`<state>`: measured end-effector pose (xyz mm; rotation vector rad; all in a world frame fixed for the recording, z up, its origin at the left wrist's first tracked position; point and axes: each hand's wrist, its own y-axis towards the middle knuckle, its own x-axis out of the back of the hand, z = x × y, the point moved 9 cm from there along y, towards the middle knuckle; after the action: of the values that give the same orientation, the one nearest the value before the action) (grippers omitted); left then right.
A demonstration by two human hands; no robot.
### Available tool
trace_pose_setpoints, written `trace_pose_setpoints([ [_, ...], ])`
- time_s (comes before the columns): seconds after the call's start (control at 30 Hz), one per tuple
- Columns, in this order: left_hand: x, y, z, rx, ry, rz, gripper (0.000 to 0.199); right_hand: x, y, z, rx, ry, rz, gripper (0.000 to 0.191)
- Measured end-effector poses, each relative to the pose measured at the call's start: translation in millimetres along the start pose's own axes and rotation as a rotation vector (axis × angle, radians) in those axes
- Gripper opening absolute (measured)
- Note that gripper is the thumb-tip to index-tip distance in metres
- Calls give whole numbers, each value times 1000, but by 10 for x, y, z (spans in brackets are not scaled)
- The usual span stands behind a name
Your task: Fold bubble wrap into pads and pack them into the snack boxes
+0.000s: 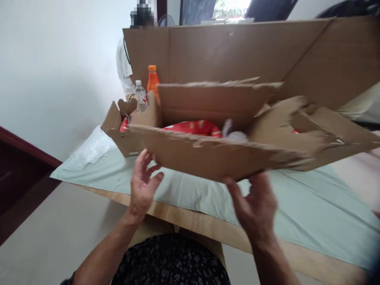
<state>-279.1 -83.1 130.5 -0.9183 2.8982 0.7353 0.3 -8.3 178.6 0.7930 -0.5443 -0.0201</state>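
Note:
A cardboard box [190, 156] with ragged top edges is tilted in front of me, its near bottom edge raised off the cloth. Inside it lie a red package [196, 128] and a whitish, blurred item [236, 136]. My right hand [257, 202] grips the bottom edge, thumb on the front and fingers going underneath. By the lower left corner is my left hand [143, 182], its fingers spread and curved; whether the fingertips touch the cardboard is hard to tell.
Left of it stands a smaller carton [126, 140] with red contents, near a clear bottle [141, 95] and an orange bottle [152, 79]. Another open carton [332, 138] is at the right. A tall cardboard panel [225, 51] rises behind. Pale green cloth [190, 190] covers the table. A person [123, 59] is behind.

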Motion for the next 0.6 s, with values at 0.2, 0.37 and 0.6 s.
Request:
trace_pose_setpoints([
  [0.2, 535, 357, 635, 88, 31, -100, 69, -804, -541, 135, -7, 51, 58, 66],
  [0.37, 599, 645, 1055, 162, 99, -80, 74, -1206, -907, 61, 87, 45, 275, 65],
  [0.6, 353, -225, 1058, 165, 230, 161, 88, -1167, -493, -797, -228, 98, 293, 63],
])
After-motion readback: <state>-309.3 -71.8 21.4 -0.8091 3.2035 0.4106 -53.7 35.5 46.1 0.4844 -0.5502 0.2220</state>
